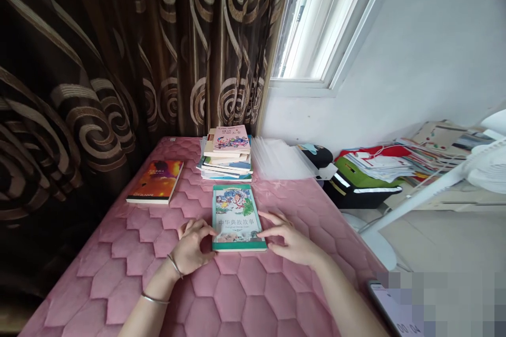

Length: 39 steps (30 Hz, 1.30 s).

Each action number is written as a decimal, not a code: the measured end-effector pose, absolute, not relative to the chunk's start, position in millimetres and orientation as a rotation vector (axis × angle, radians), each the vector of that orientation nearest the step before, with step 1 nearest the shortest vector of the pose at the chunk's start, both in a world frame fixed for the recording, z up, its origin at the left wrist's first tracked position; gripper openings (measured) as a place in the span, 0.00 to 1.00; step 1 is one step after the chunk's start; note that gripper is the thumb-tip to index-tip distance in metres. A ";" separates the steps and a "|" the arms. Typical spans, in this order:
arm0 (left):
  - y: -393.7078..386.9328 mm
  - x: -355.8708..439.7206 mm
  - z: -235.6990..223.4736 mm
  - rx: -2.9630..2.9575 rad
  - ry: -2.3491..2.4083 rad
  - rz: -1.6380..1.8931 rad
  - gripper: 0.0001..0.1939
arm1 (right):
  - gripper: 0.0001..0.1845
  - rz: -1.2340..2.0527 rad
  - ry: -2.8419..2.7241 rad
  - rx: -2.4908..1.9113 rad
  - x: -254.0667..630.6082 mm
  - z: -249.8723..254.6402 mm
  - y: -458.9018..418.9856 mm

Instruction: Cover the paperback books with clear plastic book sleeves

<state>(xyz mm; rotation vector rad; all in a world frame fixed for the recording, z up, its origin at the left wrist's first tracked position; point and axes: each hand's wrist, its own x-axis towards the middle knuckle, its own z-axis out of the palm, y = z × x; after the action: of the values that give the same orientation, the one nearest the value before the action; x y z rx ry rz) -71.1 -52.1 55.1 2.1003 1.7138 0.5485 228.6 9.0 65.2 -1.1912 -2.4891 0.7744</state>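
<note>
A green-bordered picture book (236, 210) lies flat on the pink quilted surface (245, 300) in front of me. My left hand (194, 247) curls its fingers against the book's near left corner, thumb at the lower edge. My right hand (288, 239) rests beside the near right corner with fingers stretched out, the index fingertip touching the book's edge. Neither hand lifts the book.
A stack of several books (226, 155) stands behind the green one. An orange-covered book (157, 181) lies alone to the left. Clear plastic sleeves (279, 159) sit right of the stack. Dark patterned curtain (98, 63) hangs behind; cluttered papers and a bag (367, 179) lie off the right edge.
</note>
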 end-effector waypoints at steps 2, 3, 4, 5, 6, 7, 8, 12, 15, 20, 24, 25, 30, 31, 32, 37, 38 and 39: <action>-52.0 -69.4 53.3 2.119 1.724 0.539 0.24 | 0.13 0.642 -2.476 -1.186 217.0 69.0 21.7; -51.7 -68.7 52.6 2.120 1.736 0.529 0.26 | 0.13 0.567 -2.459 -1.186 209.0 70.2 30.8; -51.4 -68.3 52.3 2.117 1.748 0.519 0.28 | 0.13 0.498 -2.448 -1.180 199.9 70.9 41.4; -51.0 -68.0 52.1 2.110 1.760 0.511 0.29 | 0.14 0.445 -2.436 -1.185 190.2 71.1 53.3; -50.5 -68.0 52.1 2.103 1.768 0.508 0.29 | 0.15 0.406 -2.438 -1.193 180.4 70.8 65.8; -50.0 -68.1 52.2 2.096 1.770 0.507 0.29 | 0.15 0.367 -2.442 -1.210 170.9 70.2 78.2; -49.5 -68.4 52.3 2.090 1.769 0.506 0.29 | 0.16 0.331 -2.457 -1.230 162.3 69.2 90.2; -48.8 -70.0 51.9 2.089 1.748 0.506 0.29 | 0.16 0.278 -2.506 -1.411 139.5 64.0 125.1; -49.3 -72.7 51.5 2.092 1.741 0.507 0.28 | 0.15 0.260 -2.496 -1.477 135.1 63.3 135.9; -45.4 -80.5 52.5 1.984 1.986 0.524 0.28 | 0.12 0.247 -2.481 -1.630 150.6 72.4 131.1; -39.9 -78.3 49.7 1.736 2.363 0.584 0.20 | 0.15 0.231 -2.405 -1.819 177.5 73.1 108.8; -39.6 -75.8 47.8 1.716 2.357 0.604 0.15 | 0.17 0.231 -2.373 -1.868 184.1 71.2 101.5; -45.0 -63.1 32.6 1.788 1.991 0.902 0.12 | 0.19 0.175 -2.205 -1.981 203.4 60.8 66.5; -45.0 -62.6 29.1 1.768 1.948 0.978 0.13 | 0.19 0.194 -2.173 -1.985 204.6 59.4 61.4; -43.7 -63.1 25.6 1.741 1.900 1.050 0.15 | 0.19 0.228 -2.131 -1.997 205.3 58.0 57.3; -16.5 -73.0 9.4 1.563 1.626 1.355 0.22 | 0.22 0.331 -1.958 -1.995 202.8 47.8 48.0; -10.1 -75.2 6.7 1.503 1.616 1.396 0.24 | 0.22 0.333 -1.942 -1.979 201.9 45.5 47.4; -4.9 -77.2 4.3 1.453 1.609 1.422 0.26 | 0.22 0.336 -1.930 -1.967 201.0 43.5 47.1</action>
<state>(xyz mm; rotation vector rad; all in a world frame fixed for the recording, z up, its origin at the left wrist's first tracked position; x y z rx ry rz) -77.2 -4.9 4.3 1.4528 1.6095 1.4216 201.0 47.1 43.5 -1.9670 -1.9305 0.3364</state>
